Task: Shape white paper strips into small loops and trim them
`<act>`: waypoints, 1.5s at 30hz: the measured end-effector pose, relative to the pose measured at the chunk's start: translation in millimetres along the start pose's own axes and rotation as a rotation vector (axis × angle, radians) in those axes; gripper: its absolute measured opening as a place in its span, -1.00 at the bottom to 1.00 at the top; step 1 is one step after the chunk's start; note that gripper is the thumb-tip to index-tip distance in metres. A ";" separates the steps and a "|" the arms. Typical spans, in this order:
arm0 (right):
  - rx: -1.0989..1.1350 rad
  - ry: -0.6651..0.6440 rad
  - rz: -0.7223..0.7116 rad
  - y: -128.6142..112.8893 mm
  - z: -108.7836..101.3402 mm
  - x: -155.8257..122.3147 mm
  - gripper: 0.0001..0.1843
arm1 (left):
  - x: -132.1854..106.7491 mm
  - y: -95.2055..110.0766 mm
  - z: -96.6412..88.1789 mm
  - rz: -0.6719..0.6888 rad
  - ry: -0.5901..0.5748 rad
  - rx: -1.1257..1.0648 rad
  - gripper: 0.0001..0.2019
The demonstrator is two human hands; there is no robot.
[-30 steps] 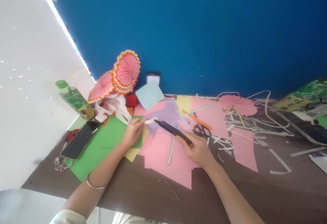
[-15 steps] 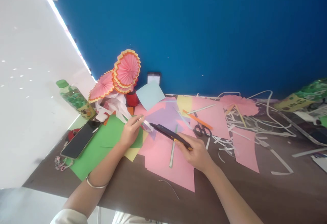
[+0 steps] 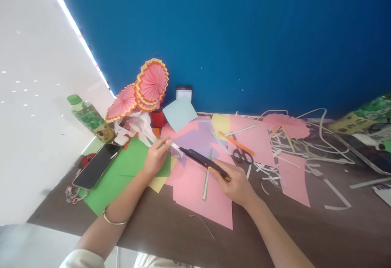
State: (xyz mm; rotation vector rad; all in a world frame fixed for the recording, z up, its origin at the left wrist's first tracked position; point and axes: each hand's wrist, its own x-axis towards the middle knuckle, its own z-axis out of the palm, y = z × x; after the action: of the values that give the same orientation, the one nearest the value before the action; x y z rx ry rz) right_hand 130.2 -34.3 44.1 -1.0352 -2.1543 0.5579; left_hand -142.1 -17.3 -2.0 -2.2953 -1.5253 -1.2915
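My right hand point(image 3: 233, 180) is closed around a black utility knife point(image 3: 203, 160) with yellow-orange parts near its grip. The knife slants up to the left, over pink paper. Pinched fingers of my left hand point(image 3: 156, 158) hold one end of a narrow white strip point(image 3: 176, 150), which curves towards the knife's tip. Whether tip and strip touch, I cannot tell. Green paper point(image 3: 131, 162) lies under my left forearm. Pink paper point(image 3: 201, 207) and purple paper point(image 3: 195, 137) lie beneath the knife and beyond it. Scissors point(image 3: 242, 156) rest to the right of the knife.
Pleated pink paper fans point(image 3: 154, 82) stand at the back, beside crumpled white plastic point(image 3: 139, 125). A bottle point(image 3: 90, 117) and a phone point(image 3: 97, 168) are at left. Paper scraps point(image 3: 270, 174), a white cable point(image 3: 322, 131) and another bottle point(image 3: 363, 113) are at right. A blue wall point(image 3: 232, 36) rises behind.
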 end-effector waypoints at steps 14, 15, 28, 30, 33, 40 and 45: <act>-0.078 -0.063 0.000 -3.5 -2.9 0.7 -0.73 | 2.5 2.4 -1.4 0.032 0.015 0.014 -0.55; -0.091 -0.079 0.000 -4.7 -3.8 0.9 -0.73 | 2.9 2.6 -1.5 0.035 0.020 0.012 -0.55; -0.133 -0.110 -0.017 -13.0 -4.2 1.2 -0.75 | 5.2 3.1 -3.4 -0.004 0.042 0.000 -0.62; -0.135 -0.120 -0.019 -13.2 -4.1 1.0 -0.75 | 5.8 3.8 -4.0 -0.016 0.037 -0.011 -0.63; -0.177 -0.135 -0.027 -9.6 -1.5 0.2 -0.73 | 6.3 1.6 -5.0 -0.090 0.045 -0.025 -0.66; -0.182 -0.090 0.004 5.5 2.4 2.0 -0.71 | 7.8 -9.0 -4.7 -0.269 0.150 -0.012 -0.71; -0.026 0.152 0.159 1.3 -0.9 5.4 -0.73 | 6.7 -1.7 -2.0 -0.206 0.130 -0.089 -0.76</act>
State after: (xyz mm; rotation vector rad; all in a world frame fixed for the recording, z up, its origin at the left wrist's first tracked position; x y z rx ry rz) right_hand 128.9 -29.1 46.0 -1.2306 -1.9633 0.5080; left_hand -143.7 -12.8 3.2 -2.0998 -1.7286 -1.5552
